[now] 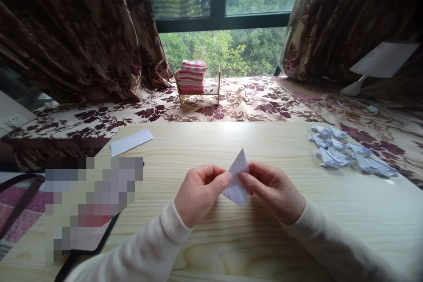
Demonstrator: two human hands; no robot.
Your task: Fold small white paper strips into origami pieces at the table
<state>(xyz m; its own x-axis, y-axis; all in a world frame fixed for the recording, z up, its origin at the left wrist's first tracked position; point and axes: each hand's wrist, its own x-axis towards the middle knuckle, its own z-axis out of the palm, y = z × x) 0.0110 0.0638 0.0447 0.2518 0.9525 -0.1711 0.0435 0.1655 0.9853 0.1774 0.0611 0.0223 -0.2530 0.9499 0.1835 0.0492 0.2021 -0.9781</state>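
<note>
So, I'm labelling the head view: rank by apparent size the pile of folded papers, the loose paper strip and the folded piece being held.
1. pile of folded papers, clearly largest.
2-3. folded piece and paper strip: look alike; the piece, pinched between left hand and right hand, sits nearer the camera, so unranked.

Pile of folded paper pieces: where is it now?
In the head view, the pile lies near the wooden table's right edge, beside the floral cloth, up and right of the right hand pinching a folded paper.
</note>
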